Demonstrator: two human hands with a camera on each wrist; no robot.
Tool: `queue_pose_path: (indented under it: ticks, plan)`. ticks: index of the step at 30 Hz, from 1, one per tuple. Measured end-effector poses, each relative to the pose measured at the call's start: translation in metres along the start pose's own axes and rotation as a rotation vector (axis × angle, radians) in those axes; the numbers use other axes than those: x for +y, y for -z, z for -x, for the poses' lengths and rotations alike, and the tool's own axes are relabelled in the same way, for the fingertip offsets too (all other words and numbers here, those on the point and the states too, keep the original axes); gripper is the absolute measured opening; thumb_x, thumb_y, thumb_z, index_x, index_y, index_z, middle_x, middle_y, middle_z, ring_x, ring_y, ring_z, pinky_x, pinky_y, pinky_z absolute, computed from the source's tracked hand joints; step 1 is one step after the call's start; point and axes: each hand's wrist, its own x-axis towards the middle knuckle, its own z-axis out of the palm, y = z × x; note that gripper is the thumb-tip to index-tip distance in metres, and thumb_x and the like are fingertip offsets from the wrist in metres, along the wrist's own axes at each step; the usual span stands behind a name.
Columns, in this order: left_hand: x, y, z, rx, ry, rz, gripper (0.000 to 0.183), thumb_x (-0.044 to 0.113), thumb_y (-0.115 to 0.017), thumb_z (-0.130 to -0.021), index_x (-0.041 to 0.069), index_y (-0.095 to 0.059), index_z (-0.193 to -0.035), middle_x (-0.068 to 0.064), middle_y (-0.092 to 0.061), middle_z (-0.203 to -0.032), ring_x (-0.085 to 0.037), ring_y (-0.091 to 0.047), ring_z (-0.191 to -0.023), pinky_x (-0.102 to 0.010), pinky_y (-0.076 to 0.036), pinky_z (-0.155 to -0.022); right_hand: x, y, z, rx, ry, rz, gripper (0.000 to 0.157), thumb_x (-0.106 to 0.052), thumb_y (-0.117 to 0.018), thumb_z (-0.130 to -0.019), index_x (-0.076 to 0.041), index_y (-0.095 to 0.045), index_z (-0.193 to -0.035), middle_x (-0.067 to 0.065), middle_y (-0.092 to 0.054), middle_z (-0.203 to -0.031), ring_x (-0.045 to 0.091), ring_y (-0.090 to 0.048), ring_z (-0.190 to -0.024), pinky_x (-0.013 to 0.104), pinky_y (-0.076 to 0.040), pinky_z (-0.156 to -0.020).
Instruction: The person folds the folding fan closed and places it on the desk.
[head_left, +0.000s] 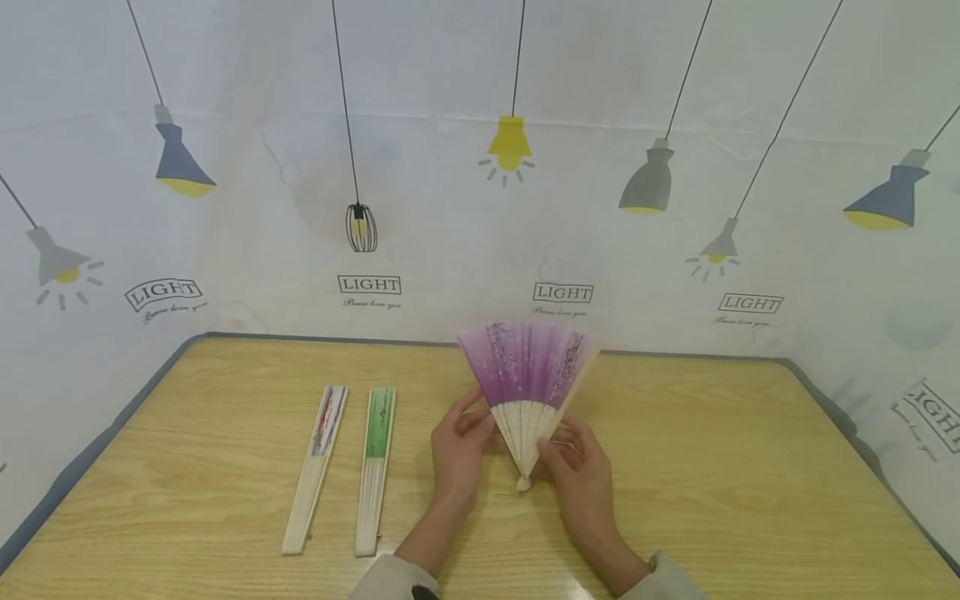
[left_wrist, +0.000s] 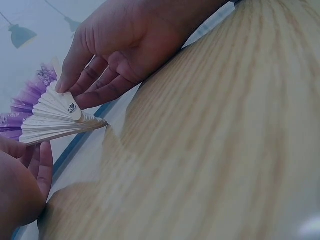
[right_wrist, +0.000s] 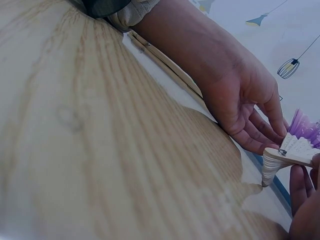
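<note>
A purple folding fan (head_left: pixel 525 367) with a blossom print and pale ribs is spread upright between both hands, its pivot end pointing down. The left hand (head_left: pixel 457 458) holds the fan's left edge, with some fingers behind the ribs. On the other side, the right hand (head_left: pixel 583 475) pinches the right outer rib, thumb in front. From the left wrist view, the right thumb lies on the pale outer rib (left_wrist: pixel 65 102) above the metal pivot. In the right wrist view, the pale pivot end (right_wrist: pixel 272 167) fans into thin layered slats beneath the fingers.
Left of the hands, two folded fans lie on the wooden table (head_left: pixel 750 483): one with a white and red print (head_left: pixel 315 467) and a green one (head_left: pixel 375 471). A white backdrop (head_left: pixel 435 183) printed with lamps rises behind the table and along its sides.
</note>
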Motion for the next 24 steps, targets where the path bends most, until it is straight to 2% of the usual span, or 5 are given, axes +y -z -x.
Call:
queue_pose_path:
  ticks: [9, 24]
  plan:
    - [-0.0003, 0.0007, 0.0002, -0.01, 0.002, 0.001, 0.043, -0.006, -0.063, -0.087, 0.002, -0.057, -0.129, -0.022, -0.066, -0.1, -0.022, -0.066, -0.075, -0.044, -0.059, -0.076, 0.0009, 0.0004, -0.0009, -0.008, 0.01, -0.001, 0.041, -0.003, -0.065, -0.089, -0.005, -0.052, -0.128, 0.018, -0.063, -0.109, 0.019, -0.065, -0.089, 0.034, -0.059, -0.077]
    - [0.0032, 0.0004, 0.0025, -0.025, 0.01, -0.013, 0.044, -0.004, -0.063, -0.087, 0.004, -0.057, -0.13, -0.021, -0.066, -0.1, -0.023, -0.065, -0.079, -0.043, -0.059, -0.077, 0.0011, 0.0014, -0.0005, -0.041, -0.009, -0.004, 0.045, -0.004, -0.065, -0.09, -0.009, -0.05, -0.132, 0.017, -0.066, -0.105, 0.022, -0.066, -0.091, 0.036, -0.059, -0.076]
